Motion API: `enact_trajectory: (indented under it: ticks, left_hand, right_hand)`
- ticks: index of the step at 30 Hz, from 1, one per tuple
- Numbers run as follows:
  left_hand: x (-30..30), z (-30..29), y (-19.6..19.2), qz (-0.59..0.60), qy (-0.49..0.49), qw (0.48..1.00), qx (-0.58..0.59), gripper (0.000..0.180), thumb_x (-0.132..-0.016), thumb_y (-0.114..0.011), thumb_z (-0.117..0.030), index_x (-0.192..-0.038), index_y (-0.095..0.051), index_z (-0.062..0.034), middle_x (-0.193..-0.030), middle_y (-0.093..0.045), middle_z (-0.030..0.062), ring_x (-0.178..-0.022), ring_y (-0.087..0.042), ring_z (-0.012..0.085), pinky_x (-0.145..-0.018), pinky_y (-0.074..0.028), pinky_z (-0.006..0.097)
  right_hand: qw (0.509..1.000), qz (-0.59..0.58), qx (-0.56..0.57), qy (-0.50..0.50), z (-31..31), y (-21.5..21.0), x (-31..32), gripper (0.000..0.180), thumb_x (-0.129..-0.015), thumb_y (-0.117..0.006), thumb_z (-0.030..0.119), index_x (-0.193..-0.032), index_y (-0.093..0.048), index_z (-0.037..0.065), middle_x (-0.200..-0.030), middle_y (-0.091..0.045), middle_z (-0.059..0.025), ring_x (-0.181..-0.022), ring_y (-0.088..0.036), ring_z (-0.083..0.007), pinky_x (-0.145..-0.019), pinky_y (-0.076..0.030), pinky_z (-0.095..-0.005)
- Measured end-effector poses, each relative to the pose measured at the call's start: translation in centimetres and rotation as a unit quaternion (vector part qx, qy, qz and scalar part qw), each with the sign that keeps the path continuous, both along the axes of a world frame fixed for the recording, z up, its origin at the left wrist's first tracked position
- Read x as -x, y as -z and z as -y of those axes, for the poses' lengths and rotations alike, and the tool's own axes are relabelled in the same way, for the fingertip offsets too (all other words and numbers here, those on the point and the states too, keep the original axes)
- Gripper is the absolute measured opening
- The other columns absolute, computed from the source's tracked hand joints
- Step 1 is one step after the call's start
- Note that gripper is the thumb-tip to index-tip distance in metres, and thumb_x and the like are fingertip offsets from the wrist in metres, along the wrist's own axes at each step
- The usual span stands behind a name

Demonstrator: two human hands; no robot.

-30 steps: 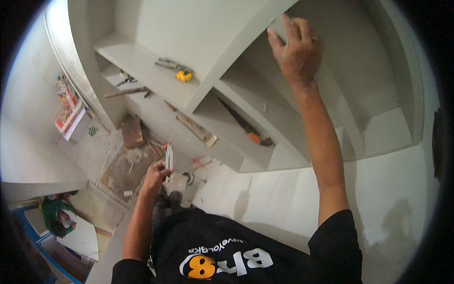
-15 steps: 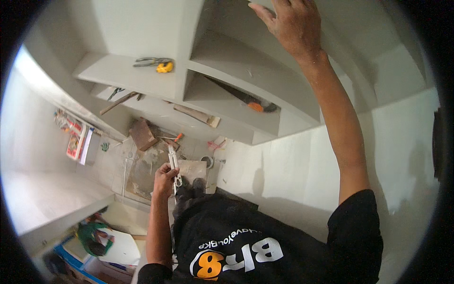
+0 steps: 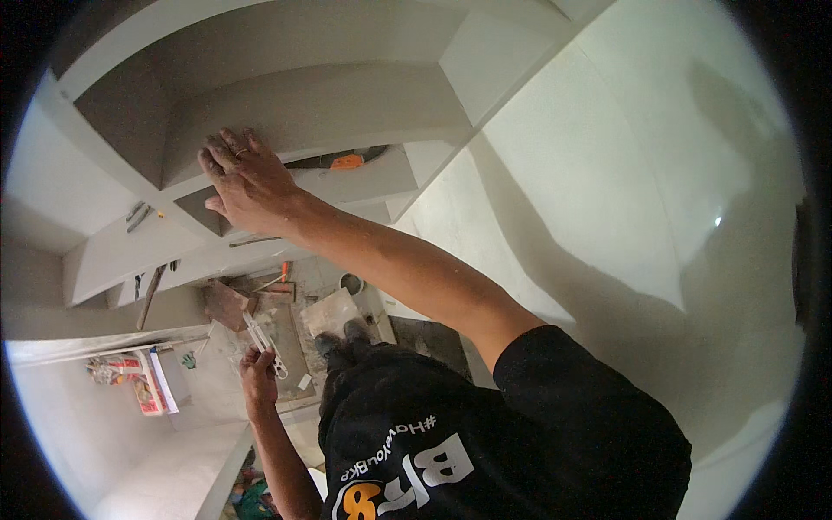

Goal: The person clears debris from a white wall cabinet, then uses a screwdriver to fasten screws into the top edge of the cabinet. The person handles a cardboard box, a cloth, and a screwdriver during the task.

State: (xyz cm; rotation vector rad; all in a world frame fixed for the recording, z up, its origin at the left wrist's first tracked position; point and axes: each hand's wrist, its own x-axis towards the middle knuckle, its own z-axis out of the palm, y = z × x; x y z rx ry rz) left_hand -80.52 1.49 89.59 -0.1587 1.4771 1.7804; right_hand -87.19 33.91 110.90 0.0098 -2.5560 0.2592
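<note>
My left hand [image 3: 258, 377] is low in front of me, its fingers closed round a slim, pale utility knife [image 3: 265, 345] that points up and away. My right arm reaches across to the built-in shelving [image 3: 321, 108]. On the front edge of a shelf board, my right hand [image 3: 247, 186] lies with its fingers stretched out and the thumb apart, holding nothing. Dust greys its fingertips, and one finger wears a ring. Just beyond that hand, a handsaw with an orange part [image 3: 347, 162] lies in a lower compartment, partly hidden by my wrist.
Pliers [image 3: 137, 217] rest on a shelf at the left, with a wooden-handled tool [image 3: 151, 297] jutting out below. On the floor are a brown block [image 3: 227, 303], a round container [image 3: 351, 283] and a pale board [image 3: 330, 312] by my feet. A red-and-white box [image 3: 146, 381] stands at the left.
My right hand has come down and left from the upper shelving to the shelf edge. My view has turned and shifted right. The left hand still grips the utility knife.
</note>
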Motion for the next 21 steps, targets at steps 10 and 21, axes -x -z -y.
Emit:
enact_trajectory:
  ticks: [10,21]
  left_hand:
    - [0.7,-0.4,0.0,0.007,0.065,0.998,0.008,0.008,-0.087,-0.072,-0.006,-0.087,-0.064,-0.0077,-0.075,-0.058,-0.0028,-0.065,-0.05,0.0088,-0.062,-0.038,0.027]
    - [2.0,-3.7,-1.7,0.015,0.076,0.997,-0.023,0.016,-0.084,-0.076,0.0,-0.089,-0.065,-0.0098,-0.076,-0.065,-0.0017,-0.058,-0.051,0.0075,-0.056,-0.038,0.024]
  right_hand:
    - [0.875,0.14,-0.039,0.461,-12.6,0.4,-19.7,0.076,-0.092,-0.07,0.028,-0.152,-0.034,-0.003,-0.161,-0.03,-0.0234,-0.149,-0.031,-0.0347,-0.12,-0.026,-0.0549]
    - [0.946,0.059,-0.017,0.32,-9.0,1.8,-15.3,0.071,-0.091,-0.067,0.018,-0.15,-0.035,-0.007,-0.16,-0.025,-0.0279,-0.15,-0.025,-0.0431,-0.12,-0.025,-0.0566]
